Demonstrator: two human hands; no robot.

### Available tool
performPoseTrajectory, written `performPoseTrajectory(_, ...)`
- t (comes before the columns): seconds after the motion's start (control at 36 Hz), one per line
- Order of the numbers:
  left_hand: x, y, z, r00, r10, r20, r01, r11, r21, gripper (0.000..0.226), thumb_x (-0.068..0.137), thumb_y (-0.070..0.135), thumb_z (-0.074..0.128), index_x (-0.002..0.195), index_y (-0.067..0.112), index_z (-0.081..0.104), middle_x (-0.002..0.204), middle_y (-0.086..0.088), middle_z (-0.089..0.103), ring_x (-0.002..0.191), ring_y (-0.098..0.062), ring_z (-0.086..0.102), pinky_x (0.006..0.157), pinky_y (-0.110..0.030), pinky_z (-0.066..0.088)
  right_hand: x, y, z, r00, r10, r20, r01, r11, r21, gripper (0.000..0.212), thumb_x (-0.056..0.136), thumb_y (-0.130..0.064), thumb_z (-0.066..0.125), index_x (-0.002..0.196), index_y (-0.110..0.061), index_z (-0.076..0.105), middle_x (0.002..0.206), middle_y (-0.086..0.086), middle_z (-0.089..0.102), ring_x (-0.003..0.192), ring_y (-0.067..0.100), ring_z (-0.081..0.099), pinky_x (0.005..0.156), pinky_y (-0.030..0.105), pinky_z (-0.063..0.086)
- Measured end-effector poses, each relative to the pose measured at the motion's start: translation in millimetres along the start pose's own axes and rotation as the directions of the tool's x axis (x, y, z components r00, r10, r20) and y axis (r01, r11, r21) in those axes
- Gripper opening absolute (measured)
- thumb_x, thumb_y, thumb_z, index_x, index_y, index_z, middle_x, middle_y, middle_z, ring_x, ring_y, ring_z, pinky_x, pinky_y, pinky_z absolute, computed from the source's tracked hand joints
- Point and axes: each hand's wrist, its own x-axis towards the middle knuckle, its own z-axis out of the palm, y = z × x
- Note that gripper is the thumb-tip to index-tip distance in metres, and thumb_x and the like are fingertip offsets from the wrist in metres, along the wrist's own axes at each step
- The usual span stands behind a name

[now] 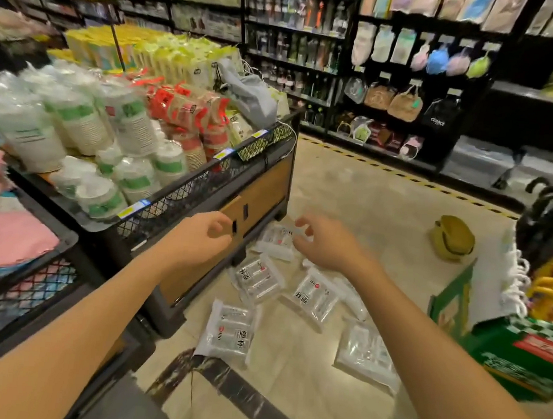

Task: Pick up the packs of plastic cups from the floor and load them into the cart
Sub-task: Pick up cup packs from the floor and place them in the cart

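The cart (205, 178), a black mesh bin on wood panels, fills our left side, heaped with wrapped cup stacks, so we judge new packs must go on top. On the floor (351, 198), just right of its base, lie the packs of plastic cups (257, 278). We count five, scattered flat and partly overlapping, none lifted yet. Both our arms stretch forward and down toward them. Our left hand (201, 233) hangs before the cart's wood panel, fingers loosely curled on nothing. Our right hand (323, 242) hovers over the farthest pack (276, 238), fingers apart and bent, empty, seemingly shaping for a grasp.
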Motion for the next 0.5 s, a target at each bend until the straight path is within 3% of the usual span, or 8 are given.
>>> performPoseTrajectory(0.14, 22, 9, 14, 1.0, -0.013, 0.028, 0.012, 1.0, 0.023, 0.037, 0.095, 0.037, 0.055, 0.131, 0.033, 0.052, 0.128, 0.003, 0.057, 0.121, -0.016, 0.053, 0.097, -0.035, 0.046, 11, 23, 11, 0.999, 0.036, 0.02, -0.037, 0.998, 0.054, 0.041, 0.094, -0.03, 0.054, 0.133, -0.017, 0.055, 0.127, 0.005, 0.061, 0.114, 0.026, 0.057, 0.091, 0.036, 0.046)
performPoseTrajectory(0.28, 53, 11, 19, 0.998, 0.005, 0.059, -0.006, 1.0, 0.027, 0.039, 0.094, 0.038, 0.057, 0.132, 0.032, 0.053, 0.131, 0.001, 0.057, 0.121, -0.017, 0.054, 0.097, -0.033, 0.045, 34, 36, 28, 0.997, 0.071, 0.035, -0.074, 0.993, 0.089, 0.039, 0.092, -0.034, 0.053, 0.129, -0.022, 0.056, 0.117, 0.004, 0.064, 0.089, 0.024, 0.059, 0.086, 0.04, 0.052)
performPoseTrajectory(0.36, 75, 9, 20, 0.996, 0.03, 0.085, -0.036, 0.997, 0.068, 0.039, 0.095, 0.037, 0.055, 0.133, 0.03, 0.052, 0.133, 0.002, 0.056, 0.12, -0.017, 0.054, 0.098, -0.033, 0.044, 52, 42, 38, 0.995, 0.093, 0.046, -0.097, 0.99, 0.098, 0.038, 0.092, -0.034, 0.053, 0.129, -0.022, 0.056, 0.112, 0.003, 0.066, 0.1, 0.024, 0.062, 0.085, 0.04, 0.052)
performPoseTrajectory(0.44, 101, 0, 22, 0.99, 0.061, 0.127, -0.074, 0.992, 0.098, 0.04, 0.096, 0.035, 0.054, 0.135, 0.027, 0.051, 0.133, 0.001, 0.056, 0.119, -0.017, 0.054, 0.097, -0.032, 0.044, 74, 48, 53, 0.992, 0.122, 0.045, -0.126, 0.985, 0.121, 0.043, 0.093, -0.035, 0.054, 0.134, -0.022, 0.054, 0.124, 0.001, 0.063, 0.112, 0.025, 0.06, 0.091, 0.038, 0.049)
performPoseTrajectory(0.5, 122, -9, 23, 0.985, 0.084, 0.15, -0.101, 0.988, 0.113, 0.042, 0.096, 0.036, 0.054, 0.136, 0.026, 0.05, 0.132, 0.001, 0.056, 0.118, -0.017, 0.054, 0.094, -0.03, 0.044, 90, 51, 65, 0.986, 0.164, 0.036, -0.168, 0.974, 0.154, 0.043, 0.093, -0.036, 0.055, 0.134, -0.022, 0.054, 0.122, 0.002, 0.064, 0.112, 0.025, 0.06, 0.091, 0.037, 0.049)
